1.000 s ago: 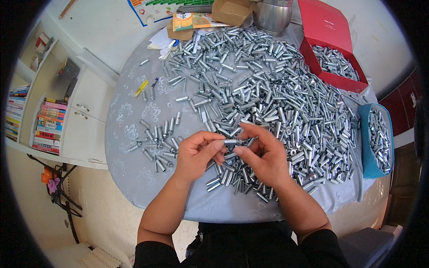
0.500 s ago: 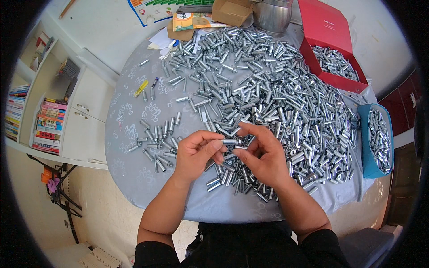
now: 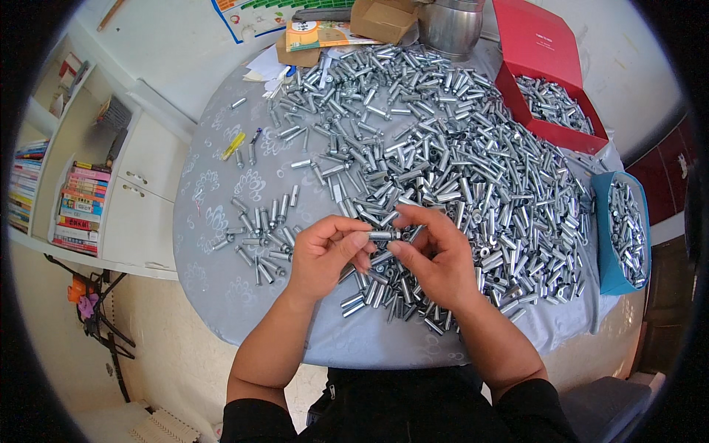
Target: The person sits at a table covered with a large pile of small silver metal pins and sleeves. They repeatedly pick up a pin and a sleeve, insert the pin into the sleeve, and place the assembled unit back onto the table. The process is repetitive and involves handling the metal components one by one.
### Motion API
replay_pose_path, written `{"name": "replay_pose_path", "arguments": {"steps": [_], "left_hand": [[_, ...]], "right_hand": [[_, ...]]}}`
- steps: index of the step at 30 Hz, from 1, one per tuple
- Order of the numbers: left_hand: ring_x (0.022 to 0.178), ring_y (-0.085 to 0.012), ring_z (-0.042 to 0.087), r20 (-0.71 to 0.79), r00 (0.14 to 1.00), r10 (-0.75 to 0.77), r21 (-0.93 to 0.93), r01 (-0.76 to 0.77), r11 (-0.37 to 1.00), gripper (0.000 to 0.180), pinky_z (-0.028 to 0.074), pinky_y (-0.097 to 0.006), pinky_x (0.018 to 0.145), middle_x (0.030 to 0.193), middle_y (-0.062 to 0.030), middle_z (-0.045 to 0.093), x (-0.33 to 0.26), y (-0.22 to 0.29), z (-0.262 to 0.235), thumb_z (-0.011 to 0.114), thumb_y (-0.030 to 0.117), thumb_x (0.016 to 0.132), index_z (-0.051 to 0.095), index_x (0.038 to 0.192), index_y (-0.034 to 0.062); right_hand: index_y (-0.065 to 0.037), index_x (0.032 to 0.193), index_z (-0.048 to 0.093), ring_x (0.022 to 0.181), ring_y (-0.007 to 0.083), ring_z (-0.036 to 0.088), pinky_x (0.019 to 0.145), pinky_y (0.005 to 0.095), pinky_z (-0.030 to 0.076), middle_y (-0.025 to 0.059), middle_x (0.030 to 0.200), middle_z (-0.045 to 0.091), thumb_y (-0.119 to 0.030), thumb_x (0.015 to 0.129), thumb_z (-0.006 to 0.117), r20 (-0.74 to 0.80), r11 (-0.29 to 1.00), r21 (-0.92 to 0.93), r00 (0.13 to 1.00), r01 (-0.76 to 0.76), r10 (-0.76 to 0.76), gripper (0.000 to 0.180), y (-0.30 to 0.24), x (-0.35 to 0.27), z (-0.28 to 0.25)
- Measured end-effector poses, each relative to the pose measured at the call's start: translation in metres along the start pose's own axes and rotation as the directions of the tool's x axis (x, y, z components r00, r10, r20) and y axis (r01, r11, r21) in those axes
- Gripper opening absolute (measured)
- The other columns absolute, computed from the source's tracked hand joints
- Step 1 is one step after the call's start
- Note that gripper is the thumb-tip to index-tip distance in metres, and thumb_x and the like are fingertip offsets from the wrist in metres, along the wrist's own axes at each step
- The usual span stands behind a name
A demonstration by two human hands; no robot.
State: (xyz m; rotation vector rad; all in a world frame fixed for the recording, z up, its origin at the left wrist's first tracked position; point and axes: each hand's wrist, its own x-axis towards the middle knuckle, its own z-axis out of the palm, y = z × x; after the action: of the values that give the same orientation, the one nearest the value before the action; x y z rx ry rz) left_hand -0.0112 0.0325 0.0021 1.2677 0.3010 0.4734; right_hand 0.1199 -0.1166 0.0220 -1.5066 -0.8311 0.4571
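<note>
Sleeve (image 3: 384,235): you're pinching it between left hand (image 3: 325,255) and right hand (image 3: 436,258) fingertips; keep it level above the pile (image 3: 443,148).

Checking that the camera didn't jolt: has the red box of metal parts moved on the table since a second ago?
No. The red box sits at the same spot beside the steel pot.

Home room: bookshelf (image 3: 52,199), cloth-covered table (image 3: 214,244) heaped with metal sleeves (image 3: 443,148).

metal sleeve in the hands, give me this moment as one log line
left hand + right hand: pinch one metal sleeve | over sleeve pile | table
</note>
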Motion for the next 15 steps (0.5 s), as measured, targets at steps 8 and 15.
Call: {"name": "replay_pose_path", "arguments": {"steps": [8, 15], "left_hand": [[0.065, -0.0126, 0.065, -0.002, 1.0, 0.003, -0.009, -0.003, 1.0, 0.017, 0.054, -0.023, 0.057, 0.085, -0.012, 0.068, 0.0, 0.001, 0.0, 0.059, 0.007, 0.095, 0.061, 0.107, -0.0035], [0.065, -0.0124, 0.065, -0.004, 1.0, -0.009, 0.009, 0.009, 1.0, 0.016, 0.054, -0.023, 0.056, 0.084, -0.0118, 0.068, -0.001, 0.001, 0.0, 0.059, 0.007, 0.094, 0.061, 0.107, -0.0034]], "right_hand": [[0.0, 0.102, 0.066, 0.059, 0.0093, 0.054, 0.054, 0.0235, 0.044, 0.0066, 0.086, 0.064, -0.008, 0.084, 0.071, 0.004, 0.991, 0.091, 0.995, -0.098, 0.098, 0.02, -0.002, -0.002, 0.001], [-0.001, 0.102, 0.067, 0.06, 0.0103, 0.055, 0.054, 0.0243, 0.045, 0.0066, 0.088, 0.064, -0.006, 0.083, 0.071, 0.006, 0.999, -0.006, 0.999, -0.039, 0.039, 0.02, -0.001, -0.001, 0.0]]}}
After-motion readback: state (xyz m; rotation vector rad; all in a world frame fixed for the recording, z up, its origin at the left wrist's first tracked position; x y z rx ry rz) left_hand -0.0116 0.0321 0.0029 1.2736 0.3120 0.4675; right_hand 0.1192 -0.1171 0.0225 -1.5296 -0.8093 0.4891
